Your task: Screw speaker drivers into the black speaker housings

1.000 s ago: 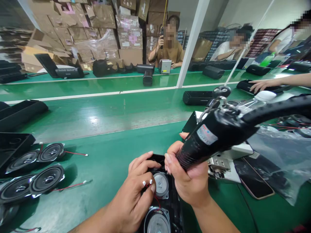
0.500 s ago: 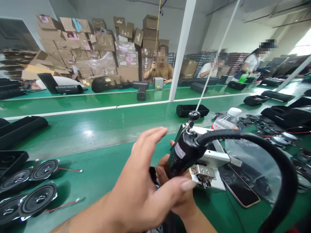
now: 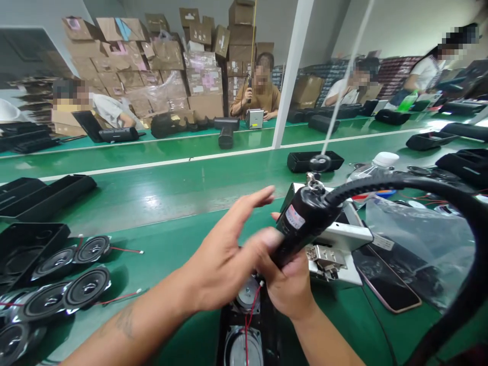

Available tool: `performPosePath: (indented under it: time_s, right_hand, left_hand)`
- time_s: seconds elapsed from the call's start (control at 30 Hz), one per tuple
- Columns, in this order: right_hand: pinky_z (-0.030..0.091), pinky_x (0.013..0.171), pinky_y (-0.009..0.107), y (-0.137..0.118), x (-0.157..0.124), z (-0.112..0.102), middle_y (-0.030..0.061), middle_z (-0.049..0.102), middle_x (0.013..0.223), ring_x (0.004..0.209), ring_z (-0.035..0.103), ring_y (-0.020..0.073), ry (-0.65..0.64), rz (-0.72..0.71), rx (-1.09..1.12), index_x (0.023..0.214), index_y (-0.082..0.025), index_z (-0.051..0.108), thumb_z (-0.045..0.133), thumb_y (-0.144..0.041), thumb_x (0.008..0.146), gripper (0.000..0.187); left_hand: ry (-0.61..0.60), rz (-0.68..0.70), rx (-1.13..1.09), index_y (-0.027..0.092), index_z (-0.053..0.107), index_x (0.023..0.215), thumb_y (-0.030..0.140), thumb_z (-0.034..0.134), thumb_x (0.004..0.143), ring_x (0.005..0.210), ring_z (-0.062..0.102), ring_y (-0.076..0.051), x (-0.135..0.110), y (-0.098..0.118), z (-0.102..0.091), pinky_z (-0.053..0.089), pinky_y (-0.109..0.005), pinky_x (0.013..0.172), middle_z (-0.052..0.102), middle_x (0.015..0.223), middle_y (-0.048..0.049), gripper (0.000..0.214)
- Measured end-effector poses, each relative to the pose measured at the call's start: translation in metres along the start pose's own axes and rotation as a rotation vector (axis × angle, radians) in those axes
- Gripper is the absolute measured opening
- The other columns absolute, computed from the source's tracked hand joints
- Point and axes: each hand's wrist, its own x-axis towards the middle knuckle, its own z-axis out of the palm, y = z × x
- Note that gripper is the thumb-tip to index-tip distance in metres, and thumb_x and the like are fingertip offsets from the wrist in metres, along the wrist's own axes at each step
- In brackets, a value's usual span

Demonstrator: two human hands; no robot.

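My right hand [image 3: 292, 287] is wrapped round the black body of an electric screwdriver [image 3: 303, 223], which leans over and hangs from a cord. My left hand [image 3: 217, 259] is beside it, fingers stretched out and thumb apart, the blurred thumb near or against the screwdriver; I cannot tell whether it touches. Below both hands lies a black speaker housing [image 3: 272, 338] holding a round speaker [image 3: 244, 351] with red wires and another speaker partly covered by my left hand. The screwdriver's tip is hidden behind my hands.
Loose speakers [image 3: 87, 287] and an open black housing [image 3: 34, 254] lie at left. To the right stand a white metal device [image 3: 358, 234], a phone [image 3: 392, 279], a plastic bag [image 3: 427, 239] and a bottle [image 3: 381, 165]. A thick black cable [image 3: 450, 198] arches over. Co-workers sit across the bench.
My left hand has shifted slightly, its thumb drawing in toward the screwdriver. The view has turned left, revealing a co-worker at far left and more of the housing below my hands.
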Motion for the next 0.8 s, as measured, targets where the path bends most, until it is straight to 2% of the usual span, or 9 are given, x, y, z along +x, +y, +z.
performPosePath:
  time_s: [0.1,0.17,0.23,0.3,0.33,0.4,0.5,0.57,0.8]
  right_hand:
    - [0.052,0.059,0.023,-0.004,0.003,0.004,-0.0071,0.062,0.081,0.060,0.054,0.0098,-0.011,0.003,0.053,0.103,-0.029,0.059,0.079,-0.029,0.103,0.020]
    - [0.053,0.061,0.024,-0.004,0.004,0.005,-0.0071,0.063,0.083,0.062,0.055,0.0097,-0.022,-0.004,0.065,0.107,-0.029,0.060,0.078,-0.025,0.102,0.020]
    - [0.054,0.062,0.024,-0.003,0.003,0.003,-0.0068,0.064,0.083,0.062,0.056,0.0096,-0.033,-0.002,0.066,0.106,-0.028,0.060,0.078,-0.023,0.101,0.019]
    - [0.053,0.062,0.024,-0.001,0.003,0.001,-0.0064,0.063,0.083,0.063,0.057,0.0094,-0.036,0.008,0.063,0.104,-0.027,0.061,0.077,-0.022,0.102,0.017]
    - [0.052,0.061,0.024,-0.001,0.003,-0.001,-0.0063,0.063,0.084,0.063,0.057,0.0095,-0.035,0.016,0.064,0.105,-0.027,0.061,0.078,-0.023,0.102,0.018]
    - [0.050,0.059,0.024,0.000,0.003,-0.003,-0.0068,0.063,0.084,0.063,0.056,0.0099,-0.030,0.027,0.073,0.117,-0.028,0.060,0.078,-0.024,0.103,0.023]
    - [0.051,0.061,0.026,-0.002,0.005,-0.004,-0.0077,0.065,0.085,0.064,0.057,0.0112,-0.023,0.039,0.096,0.142,-0.032,0.050,0.080,-0.025,0.103,0.050]
    - [0.052,0.062,0.027,-0.003,0.006,-0.004,-0.0082,0.066,0.084,0.063,0.056,0.0117,-0.020,0.043,0.105,0.149,-0.033,0.044,0.079,-0.025,0.103,0.059]
    - [0.050,0.061,0.028,-0.003,0.005,-0.004,-0.0082,0.064,0.083,0.062,0.055,0.0117,-0.027,0.061,0.123,0.154,-0.033,0.043,0.079,-0.026,0.103,0.062]
  left_hand:
    - [0.029,-0.154,0.203,0.032,0.066,0.145,0.021,0.049,0.112,0.161,0.052,-0.028,-0.030,-0.032,-0.019,0.037,-0.059,0.138,0.061,0.164,-0.0088,0.039]
    - [-0.108,-0.265,0.304,0.033,0.070,0.136,0.010,0.052,0.100,0.172,0.036,-0.032,-0.053,-0.042,-0.028,0.032,-0.068,0.139,0.048,0.176,-0.0074,0.046]
    - [-0.263,-0.359,0.340,0.037,0.069,0.138,0.006,0.054,0.091,0.178,0.019,-0.036,-0.075,-0.043,-0.032,0.031,-0.074,0.137,0.027,0.189,-0.0024,0.058]
    - [-0.334,-0.372,0.349,0.041,0.067,0.146,0.007,0.058,0.087,0.178,0.018,-0.040,-0.093,-0.038,-0.028,0.034,-0.076,0.134,0.013,0.193,0.0017,0.069]
    - [-0.323,-0.347,0.350,0.042,0.068,0.147,0.008,0.061,0.085,0.176,0.021,-0.043,-0.099,-0.036,-0.023,0.035,-0.076,0.134,0.012,0.193,0.0028,0.070]
    - [-0.228,-0.285,0.354,0.043,0.072,0.145,0.012,0.069,0.084,0.173,0.031,-0.045,-0.107,-0.035,-0.010,0.037,-0.074,0.134,0.025,0.191,0.0026,0.068]
    - [-0.067,-0.294,0.354,0.043,0.076,0.142,0.019,0.075,0.089,0.166,0.045,-0.044,-0.110,-0.043,0.011,0.039,-0.071,0.135,0.052,0.178,-0.0012,0.058]
    - [-0.043,-0.297,0.346,0.044,0.077,0.140,0.023,0.075,0.094,0.163,0.052,-0.041,-0.110,-0.052,0.019,0.041,-0.068,0.135,0.060,0.171,-0.0014,0.050]
    - [-0.149,-0.189,0.450,0.036,0.083,0.122,0.014,0.069,0.101,0.167,0.046,-0.037,-0.114,-0.065,0.023,0.038,-0.063,0.138,0.050,0.180,0.0006,0.032]
